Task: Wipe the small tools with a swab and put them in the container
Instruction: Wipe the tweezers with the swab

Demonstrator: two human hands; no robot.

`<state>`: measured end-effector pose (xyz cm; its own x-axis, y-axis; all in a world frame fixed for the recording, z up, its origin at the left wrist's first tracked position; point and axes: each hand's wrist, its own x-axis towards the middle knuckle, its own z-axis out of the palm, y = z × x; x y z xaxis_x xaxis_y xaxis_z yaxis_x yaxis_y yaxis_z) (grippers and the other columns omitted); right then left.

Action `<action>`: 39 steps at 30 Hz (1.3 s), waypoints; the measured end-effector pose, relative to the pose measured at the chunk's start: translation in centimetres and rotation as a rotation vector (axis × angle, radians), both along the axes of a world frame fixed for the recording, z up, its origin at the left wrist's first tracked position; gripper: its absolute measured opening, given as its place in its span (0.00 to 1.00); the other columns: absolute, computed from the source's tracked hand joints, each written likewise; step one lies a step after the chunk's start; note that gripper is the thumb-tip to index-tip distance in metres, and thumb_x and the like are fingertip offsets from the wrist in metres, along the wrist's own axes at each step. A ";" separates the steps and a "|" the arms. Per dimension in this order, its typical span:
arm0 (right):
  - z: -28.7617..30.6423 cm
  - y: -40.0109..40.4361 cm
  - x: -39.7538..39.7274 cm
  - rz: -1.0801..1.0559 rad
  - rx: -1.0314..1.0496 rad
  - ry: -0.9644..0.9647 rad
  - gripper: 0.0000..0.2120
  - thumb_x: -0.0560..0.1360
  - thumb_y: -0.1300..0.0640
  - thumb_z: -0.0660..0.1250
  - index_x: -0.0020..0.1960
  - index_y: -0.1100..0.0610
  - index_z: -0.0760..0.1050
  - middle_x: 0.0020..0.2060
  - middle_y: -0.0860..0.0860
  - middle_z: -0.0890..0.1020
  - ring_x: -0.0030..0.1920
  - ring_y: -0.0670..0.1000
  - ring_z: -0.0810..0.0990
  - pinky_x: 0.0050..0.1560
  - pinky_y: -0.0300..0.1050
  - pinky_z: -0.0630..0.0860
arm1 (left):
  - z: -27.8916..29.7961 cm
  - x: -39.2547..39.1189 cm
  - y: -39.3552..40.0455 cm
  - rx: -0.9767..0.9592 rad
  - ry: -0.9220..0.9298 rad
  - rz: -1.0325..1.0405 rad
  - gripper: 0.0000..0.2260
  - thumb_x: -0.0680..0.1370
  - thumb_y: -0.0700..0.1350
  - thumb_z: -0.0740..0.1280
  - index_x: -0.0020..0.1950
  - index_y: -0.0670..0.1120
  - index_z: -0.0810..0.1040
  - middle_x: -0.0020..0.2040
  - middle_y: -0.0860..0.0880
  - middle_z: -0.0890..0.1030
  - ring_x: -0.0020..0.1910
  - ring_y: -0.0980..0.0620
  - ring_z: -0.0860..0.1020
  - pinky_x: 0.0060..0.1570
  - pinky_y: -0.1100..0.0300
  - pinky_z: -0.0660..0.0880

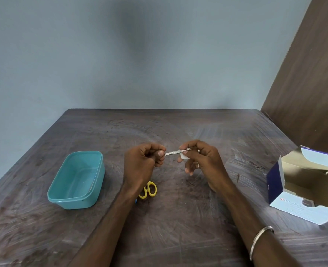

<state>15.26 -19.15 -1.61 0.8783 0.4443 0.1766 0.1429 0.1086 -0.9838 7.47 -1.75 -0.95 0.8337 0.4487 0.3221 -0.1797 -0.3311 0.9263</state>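
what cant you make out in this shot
Head view only:
- Scissors: blades hidden under the left forearm; only yellow handles show.
- Metal tool: both ends covered by the left hand and right hand; type unclear.
- Swab: mostly hidden by right fingers.
- Open box: cut off at right edge, print too small.
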 end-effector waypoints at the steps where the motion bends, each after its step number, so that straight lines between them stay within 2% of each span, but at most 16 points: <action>1: 0.0 -0.1 0.1 0.016 -0.004 -0.001 0.06 0.78 0.67 0.67 0.50 0.60 0.81 0.39 0.60 0.86 0.26 0.55 0.78 0.27 0.43 0.73 | 0.1 0.0 0.1 0.000 0.007 -0.008 0.12 0.76 0.32 0.70 0.42 0.49 0.83 0.32 0.51 0.84 0.31 0.55 0.82 0.33 0.64 0.80; 5: 0.0 -0.5 0.3 0.092 -0.010 -0.011 0.06 0.76 0.64 0.69 0.53 0.60 0.81 0.44 0.60 0.87 0.30 0.56 0.82 0.27 0.44 0.75 | 0.2 0.0 0.5 -0.043 0.017 -0.037 0.12 0.76 0.31 0.70 0.42 0.48 0.83 0.32 0.50 0.84 0.31 0.53 0.82 0.33 0.63 0.80; 9: -0.1 -0.5 0.4 0.095 -0.042 -0.050 0.12 0.74 0.57 0.71 0.55 0.59 0.80 0.46 0.57 0.88 0.31 0.55 0.84 0.27 0.43 0.75 | 0.3 0.0 0.6 -0.046 0.010 -0.039 0.12 0.76 0.31 0.70 0.43 0.48 0.83 0.32 0.50 0.84 0.31 0.53 0.83 0.33 0.63 0.80; 16: -0.1 -0.2 0.4 -0.015 -0.097 -0.087 0.05 0.78 0.59 0.70 0.52 0.59 0.82 0.45 0.53 0.88 0.31 0.56 0.84 0.28 0.43 0.74 | 0.2 0.0 0.6 -0.011 -0.036 -0.013 0.13 0.76 0.31 0.70 0.43 0.50 0.83 0.33 0.51 0.84 0.32 0.53 0.83 0.35 0.62 0.81; 27: 0.1 0.1 -0.1 -0.062 -0.040 -0.126 0.07 0.81 0.60 0.65 0.52 0.57 0.82 0.45 0.52 0.88 0.27 0.53 0.81 0.25 0.43 0.72 | 0.1 0.0 0.1 -0.033 -0.074 0.019 0.14 0.76 0.32 0.70 0.44 0.52 0.83 0.35 0.51 0.85 0.33 0.50 0.84 0.37 0.59 0.83; 31: -0.1 0.4 -0.1 -0.102 -0.030 -0.119 0.05 0.80 0.60 0.66 0.51 0.58 0.81 0.42 0.52 0.88 0.26 0.52 0.81 0.24 0.41 0.72 | 0.0 0.0 -0.7 -0.080 -0.096 0.050 0.12 0.76 0.31 0.70 0.44 0.50 0.83 0.36 0.48 0.85 0.34 0.51 0.84 0.37 0.60 0.82; 39: -0.3 0.7 -0.4 -0.031 -0.069 -0.134 0.04 0.78 0.61 0.69 0.51 0.56 0.81 0.42 0.52 0.88 0.29 0.53 0.83 0.25 0.41 0.74 | 0.0 -0.1 -0.5 -0.098 -0.104 0.084 0.07 0.76 0.33 0.70 0.49 0.44 0.84 0.39 0.45 0.85 0.35 0.49 0.85 0.38 0.58 0.83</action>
<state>14.86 -18.43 -1.94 0.8626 0.4320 0.2632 0.2756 0.0350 -0.9606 7.36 -2.28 -1.00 0.7564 0.5489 0.3558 -0.2515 -0.2581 0.9328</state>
